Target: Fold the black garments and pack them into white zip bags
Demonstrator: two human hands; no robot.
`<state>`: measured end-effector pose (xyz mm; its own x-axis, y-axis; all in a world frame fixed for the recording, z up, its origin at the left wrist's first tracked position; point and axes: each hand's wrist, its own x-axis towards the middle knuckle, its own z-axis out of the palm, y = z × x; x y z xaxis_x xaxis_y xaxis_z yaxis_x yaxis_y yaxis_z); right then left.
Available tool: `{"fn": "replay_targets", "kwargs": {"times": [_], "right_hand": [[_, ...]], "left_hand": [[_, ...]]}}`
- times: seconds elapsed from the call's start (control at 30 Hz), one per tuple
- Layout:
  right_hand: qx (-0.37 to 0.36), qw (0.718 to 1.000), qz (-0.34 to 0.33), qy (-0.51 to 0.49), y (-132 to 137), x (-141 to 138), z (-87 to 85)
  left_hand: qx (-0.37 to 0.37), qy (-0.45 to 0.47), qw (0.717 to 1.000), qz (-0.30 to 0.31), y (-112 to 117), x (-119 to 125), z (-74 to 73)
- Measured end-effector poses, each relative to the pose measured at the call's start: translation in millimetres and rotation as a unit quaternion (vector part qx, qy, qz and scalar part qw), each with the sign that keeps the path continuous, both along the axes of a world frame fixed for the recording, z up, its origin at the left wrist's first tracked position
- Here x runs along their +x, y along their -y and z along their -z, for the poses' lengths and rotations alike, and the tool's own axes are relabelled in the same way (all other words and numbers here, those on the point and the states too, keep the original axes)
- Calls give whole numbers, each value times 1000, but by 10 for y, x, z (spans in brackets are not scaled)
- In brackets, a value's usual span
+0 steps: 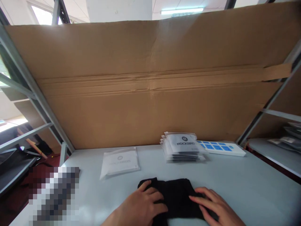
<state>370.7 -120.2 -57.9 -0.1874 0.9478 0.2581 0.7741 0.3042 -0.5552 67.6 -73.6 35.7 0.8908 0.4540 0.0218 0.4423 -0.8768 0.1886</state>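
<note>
Folded black cloth [174,197], left hand [139,207], right hand [217,205], fingers [151,196] resting on it

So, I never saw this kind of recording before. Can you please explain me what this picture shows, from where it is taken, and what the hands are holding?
There is no machine here, only a person's two bare hands. The picture comes from a camera worn on the person's head, looking forward and down. The left hand and right hand lie on a folded black cloth, one at each side, on a pale grey table. Farther along the table are a flat white ROCKBROS pouch, a stack of similar pouches, and a white card with blue squares. A large cardboard sheet stands behind them. A blurred patch at lower left hides whatever is there.
</note>
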Motion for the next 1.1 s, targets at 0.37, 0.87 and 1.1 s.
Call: {"fn": "replay_targets", "kwargs": {"times": [0.37, 0.87, 1.1], "right_hand": [[82, 996, -18, 17, -23, 120, 99], [46, 998, 2, -32, -21, 138, 110], [83, 989, 60, -106, -16, 90, 94]], "left_hand": [[-30, 73, 988, -131, 128, -796, -84], [59, 185, 942, -274, 322, -1112, 197], [-34, 92, 955, -281, 258, -792, 260]]}}
